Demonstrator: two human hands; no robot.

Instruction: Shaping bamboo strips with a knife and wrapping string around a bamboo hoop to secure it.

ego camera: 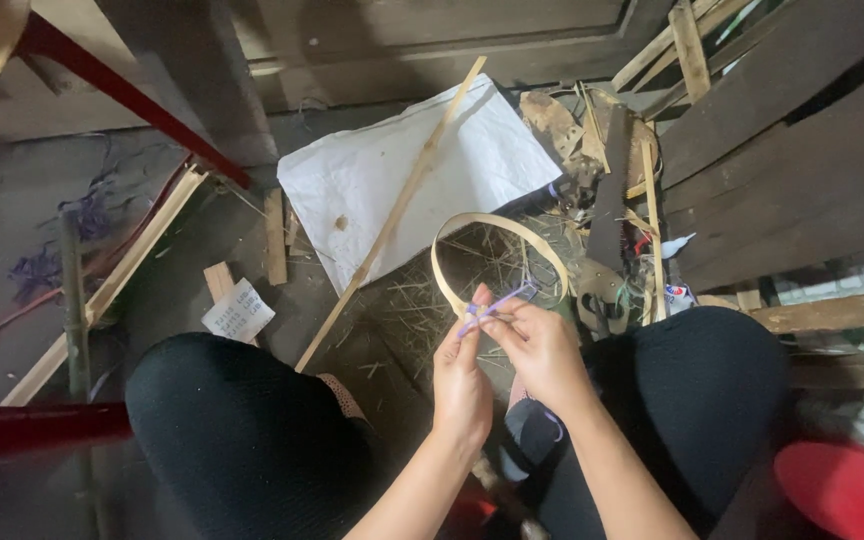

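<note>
Hands are pinching: left hand (462,375) gripping purple strap (497,305), right hand (542,350) pressing it onto bamboo hoop (497,262) just beyond; keeping wraps taut seems best.

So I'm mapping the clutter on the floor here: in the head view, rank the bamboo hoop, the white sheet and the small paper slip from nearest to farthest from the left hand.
1. Bamboo hoop: at the left hand's fingertips, just above.
2. Small paper slip: on the floor, off to the left, beyond the knee.
3. White sheet: farther up the floor, under a long wooden strip; by its centre, not its near edge.

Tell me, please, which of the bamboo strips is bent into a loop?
The one in both hands, the hoop; the long strip across the white sheet lies straight.
</note>
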